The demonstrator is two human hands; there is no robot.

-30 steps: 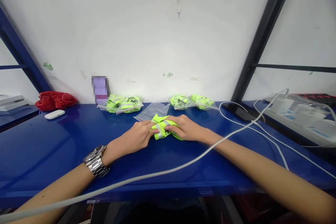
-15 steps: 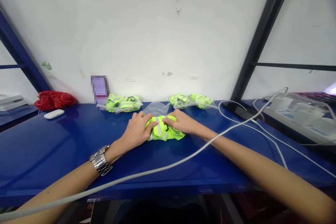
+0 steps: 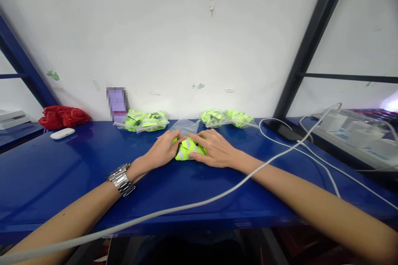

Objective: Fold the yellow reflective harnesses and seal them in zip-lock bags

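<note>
Lying between fingers point(image 3: 174, 134): cloth point(image 3: 187, 149) (neon yellow)

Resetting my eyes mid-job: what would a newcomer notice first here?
Probably the neon-yellow fabric bundle on the blue table, between the left hand and right hand. Next, the thick white cable sweeping diagonally across the foreground, crossing the right forearm in view. The red bundle at the back left also stands out.

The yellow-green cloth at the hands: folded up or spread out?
Folded up: the cloth is a compact bundle between the left hand and the right hand, its grey strips lying at differing angles.
</note>
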